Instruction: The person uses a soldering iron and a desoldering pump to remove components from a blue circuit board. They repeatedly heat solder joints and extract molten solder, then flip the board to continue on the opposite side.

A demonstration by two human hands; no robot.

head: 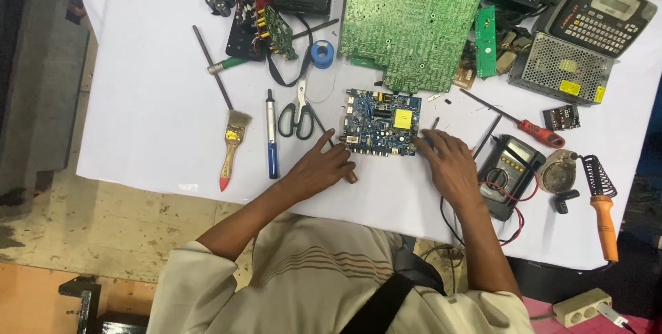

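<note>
A small blue circuit board (381, 123) with a yellow square sticker lies flat on the white tabletop (152, 99), and everything else is placed from it. The left hand (318, 167) rests just below the board's lower left corner, its fingers (324, 141) loosely spread, the forefinger stretched toward the board's left edge; whether it touches the board cannot be told. A brown rod-like tip (352, 177) pokes out from under this hand, the rest of it hidden by the palm. The right hand (447, 162) lies at the board's lower right corner, fingers extended flat and touching or almost touching that edge, gripping nothing that can be seen.

Above the board sits a large green circuit board (410, 24), its top edge cut off by the frame. Left of the blue board lie scissors (298, 115), then a blue pen-shaped tool (272, 134), then a paintbrush (231, 146) with a red-tipped handle. Right of the board, past the right hand, is a multimeter (509, 172) whose red and black leads run partly under the wrist. Above it lies a red-handled screwdriver (527, 126), and farther right an orange-handled soldering iron (601, 206). Small parts on the blue board are too fine to make out.
</note>
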